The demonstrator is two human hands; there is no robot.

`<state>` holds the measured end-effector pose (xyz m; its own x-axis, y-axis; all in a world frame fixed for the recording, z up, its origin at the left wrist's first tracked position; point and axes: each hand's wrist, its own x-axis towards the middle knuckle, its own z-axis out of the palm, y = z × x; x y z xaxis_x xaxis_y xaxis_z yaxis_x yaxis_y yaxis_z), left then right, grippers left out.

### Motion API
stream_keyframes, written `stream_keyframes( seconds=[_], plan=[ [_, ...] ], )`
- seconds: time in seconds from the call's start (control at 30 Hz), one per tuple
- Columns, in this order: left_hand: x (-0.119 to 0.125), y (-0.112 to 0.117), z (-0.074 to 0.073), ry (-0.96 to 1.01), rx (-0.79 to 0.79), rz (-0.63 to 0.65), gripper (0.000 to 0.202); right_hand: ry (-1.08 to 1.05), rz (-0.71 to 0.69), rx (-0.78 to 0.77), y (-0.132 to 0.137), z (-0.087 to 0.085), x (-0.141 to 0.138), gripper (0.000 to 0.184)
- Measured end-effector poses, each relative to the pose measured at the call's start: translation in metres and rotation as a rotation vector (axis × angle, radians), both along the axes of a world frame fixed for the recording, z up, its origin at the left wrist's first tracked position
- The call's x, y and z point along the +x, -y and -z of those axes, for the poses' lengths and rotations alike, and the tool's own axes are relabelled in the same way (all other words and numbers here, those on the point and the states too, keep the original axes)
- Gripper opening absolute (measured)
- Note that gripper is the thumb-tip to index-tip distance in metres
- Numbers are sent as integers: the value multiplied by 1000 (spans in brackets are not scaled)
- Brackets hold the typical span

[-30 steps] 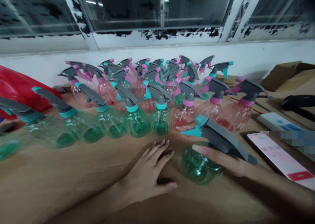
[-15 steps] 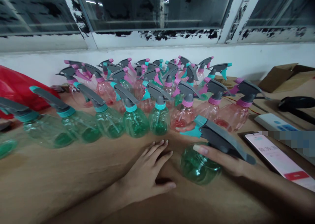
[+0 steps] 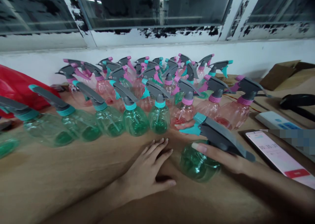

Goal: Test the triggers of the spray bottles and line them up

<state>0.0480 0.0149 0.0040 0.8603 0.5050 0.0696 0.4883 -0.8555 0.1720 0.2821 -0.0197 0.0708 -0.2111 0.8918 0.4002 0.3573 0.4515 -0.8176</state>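
My right hand (image 3: 221, 156) is wrapped round the neck of a green spray bottle (image 3: 197, 163), which has a grey head and a teal trigger and nozzle. The thumb lies across the near side, and a fingertip shows behind the trigger. This bottle stands at the near right, a little tilted in view. Flat on the table rests my left hand (image 3: 150, 171), fingers spread, holding nothing, to the left of that bottle. Just beyond its fingertips stands another green spray bottle (image 3: 159, 119), in a row of similar ones.
Several pink spray bottles (image 3: 236, 110) and green ones fill the table's back before a white wall (image 3: 258, 55). At right lie a phone (image 3: 273, 155), a white device (image 3: 275, 120), a black object (image 3: 297, 100) and a cardboard box (image 3: 280, 74). A red object (image 3: 22, 89) is at left.
Both hands keep their poses, and the right hand still grips the green spray bottle. Only a slight shift of the whole view shows.
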Motion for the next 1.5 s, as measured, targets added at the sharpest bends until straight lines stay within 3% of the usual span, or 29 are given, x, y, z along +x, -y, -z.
stream_keyframes(
  seconds=[0.37,0.6,0.83,1.1,1.27,1.5],
  plan=[
    [0,1,1,27,2,-4,71,-36,-31,17,-1,-1,1,31],
    [0,0,1,21,1,2,73,-31,-79,-15,-1,-3,0,45],
    [0,0,1,26,0,1,73,-13,-58,-104,1,2,3,45],
    [1,1,1,13,6,-2,72,-38,-87,-53,0,-3,1,48],
    [1,1,-1,26,-9,-5,72,-57,-78,22,-2,-2,0,39],
    [1,0,0,42,-17,-2,71,-59,-35,0,-2,-3,0,16]
  ],
)
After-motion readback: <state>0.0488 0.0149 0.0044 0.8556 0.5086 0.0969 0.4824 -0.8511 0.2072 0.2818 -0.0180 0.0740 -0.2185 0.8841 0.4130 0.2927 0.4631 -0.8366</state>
